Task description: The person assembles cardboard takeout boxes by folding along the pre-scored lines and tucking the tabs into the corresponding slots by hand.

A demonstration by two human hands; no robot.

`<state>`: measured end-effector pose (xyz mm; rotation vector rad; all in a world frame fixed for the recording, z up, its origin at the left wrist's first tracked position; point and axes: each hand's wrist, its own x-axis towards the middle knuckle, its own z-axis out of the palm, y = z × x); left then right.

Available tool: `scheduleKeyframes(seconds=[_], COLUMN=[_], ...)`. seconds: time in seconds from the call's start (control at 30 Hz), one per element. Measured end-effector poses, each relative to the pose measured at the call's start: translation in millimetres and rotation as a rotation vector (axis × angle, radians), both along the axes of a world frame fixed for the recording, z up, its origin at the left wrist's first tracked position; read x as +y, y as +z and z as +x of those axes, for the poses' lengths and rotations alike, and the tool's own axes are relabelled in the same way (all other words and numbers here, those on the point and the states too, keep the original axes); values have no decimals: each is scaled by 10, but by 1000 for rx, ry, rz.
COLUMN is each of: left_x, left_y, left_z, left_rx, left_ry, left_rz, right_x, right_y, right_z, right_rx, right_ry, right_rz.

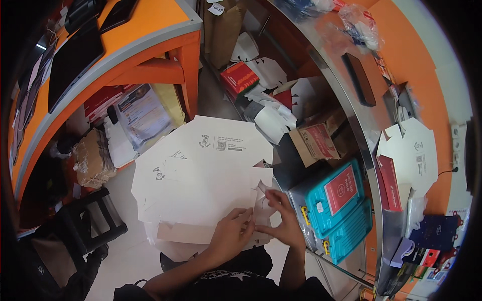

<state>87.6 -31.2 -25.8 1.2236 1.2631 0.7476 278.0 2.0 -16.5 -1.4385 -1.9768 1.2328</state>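
Note:
A flat white cardboard box blank (211, 188) lies in front of me, on top of more white blanks (221, 130) with small printed marks. Its right edge has a side flap (262, 205) partly bent up. My left hand (232, 235) is closed on the lower right part of the blank, fingertips at the base of that flap. My right hand (285, 218) grips the same flap from the outside, its thumb low and its fingers higher up. Whatever supports the stack is mostly hidden beneath it.
An orange table (155, 20) with tablets stands at the left, a black stool (103, 220) below it. To the right are a teal plastic box (334, 200) and a metal-edged counter (329, 65) holding a phone (358, 80). Cartons, including a red box (239, 79), fill a low shelf ahead.

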Motion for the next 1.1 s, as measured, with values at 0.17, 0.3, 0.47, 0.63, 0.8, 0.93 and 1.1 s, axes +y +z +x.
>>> scheduleKeyframes(seconds=[0.17, 0.3, 0.47, 0.63, 0.8, 0.93, 1.1], left_x=[109, 75, 22, 39, 17, 57, 84], left_y=[70, 2, 47, 64, -12, -51, -79], left_z=[56, 106, 148, 130, 121, 76, 89], left_rx=[100, 227, 415, 417, 355, 211, 175], left_ry=[49, 34, -38, -43, -31, 16, 12], left_rz=[45, 177, 319, 290, 247, 136, 60], right_x=[304, 592, 902, 980, 994, 780, 573], right_y=[53, -82, -245, -196, -30, 119, 216], right_z=[34, 141, -166, -402, -361, -309, -417], right_rx=[87, 287, 115, 144, 76, -104, -88], right_ry=[-16, -417, -311, -348, -393, -299, -311], right_rz=[-101, -202, 78, 217, 60, -19, -77])
